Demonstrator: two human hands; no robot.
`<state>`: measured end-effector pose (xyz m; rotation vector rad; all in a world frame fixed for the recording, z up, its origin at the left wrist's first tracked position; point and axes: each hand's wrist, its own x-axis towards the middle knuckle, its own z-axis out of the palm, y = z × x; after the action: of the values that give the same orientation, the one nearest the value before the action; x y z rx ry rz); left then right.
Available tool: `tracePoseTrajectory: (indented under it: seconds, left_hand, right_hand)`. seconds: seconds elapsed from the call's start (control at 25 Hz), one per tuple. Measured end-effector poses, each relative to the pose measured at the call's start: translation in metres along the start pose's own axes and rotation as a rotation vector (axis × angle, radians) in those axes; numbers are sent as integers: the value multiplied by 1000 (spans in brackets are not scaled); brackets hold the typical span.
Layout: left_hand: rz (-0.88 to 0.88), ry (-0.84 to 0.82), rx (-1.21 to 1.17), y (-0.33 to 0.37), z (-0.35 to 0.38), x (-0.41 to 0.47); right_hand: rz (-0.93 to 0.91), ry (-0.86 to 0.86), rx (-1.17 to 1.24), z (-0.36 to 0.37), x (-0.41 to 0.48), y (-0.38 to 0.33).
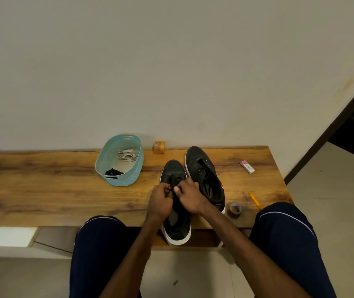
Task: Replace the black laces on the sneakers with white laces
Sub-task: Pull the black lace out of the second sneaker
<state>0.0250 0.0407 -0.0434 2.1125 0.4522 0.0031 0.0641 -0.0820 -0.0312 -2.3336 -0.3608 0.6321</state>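
Two black sneakers with white soles lie side by side on the wooden table. The left sneaker (175,171) still carries a black lace (173,182); its heel hangs over the front edge. My left hand (161,200) and my right hand (187,195) meet over its eyelets, and both pinch that black lace. The right sneaker (204,168) shows bare eyelets with no lace in them. A pale blue basket (119,181) to the left holds white laces (126,155) and a loose black lace (113,173).
A small orange tape roll (158,147) stands by the wall. A white eraser (247,166) lies at the right, a yellow pencil (255,200) and a brown tape roll (235,209) near the front right edge. My knees flank the table's front.
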Motion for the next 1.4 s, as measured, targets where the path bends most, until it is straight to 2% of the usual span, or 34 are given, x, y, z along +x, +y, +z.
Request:
tracePoseTrajectory:
  seconds: [0.16,0.24,0.36,0.44,0.52,0.6,0.68,0.76,0.84,0.96,1.04,1.08,1.16,1.24,1.4]
  left_hand:
    - [44,-3,94,0,2,-2]
    - [25,20,64,-1,3,-1]
    - [-123,10,-175,-3,5,2]
    - [-189,-14,-288,0,5,1]
    - [-205,-15,-266,0,2,2]
    - [-195,18,-217,0,1,3]
    - [-221,54,-295,4,4,2]
    - [-239,39,-395,12,5,-1]
    - [-177,-6,-340,14,2,2]
    - [-40,-61,-152,9,-8,8]
    - [55,-35,140,4,-13,5]
    - [113,-25,298,3,-13,2]
    - [161,-33,334,1,-10,1]
    - [135,-58,155,2,-8,3]
    - [55,-100,-136,6,-5,3]
  right_hand:
    - [29,-16,212,-13,5,-3]
    - [-71,-31,136,-17,5,-1]
    - [-120,-18,19,-17,4,5]
    - [-68,-53,245,-18,0,-1]
    - [51,-103,542,-21,-1,-8]
    - [80,-81,693,-24,-2,-10]
    - [-26,-30,552,-24,-2,-3]
    - [-89,22,219,-19,-3,5]
    - [-88,68,171,-17,-4,5]
    - [-50,-12,649,-26,-4,3]
    - [-20,-54,773,-32,-7,0]
    - [-35,-33,715,-32,-8,-1]
    - [-78,102,428,-28,-8,-1]
    - [-123,265,224,-29,-7,-1]
    - [-267,590,60,-41,-3,-1]
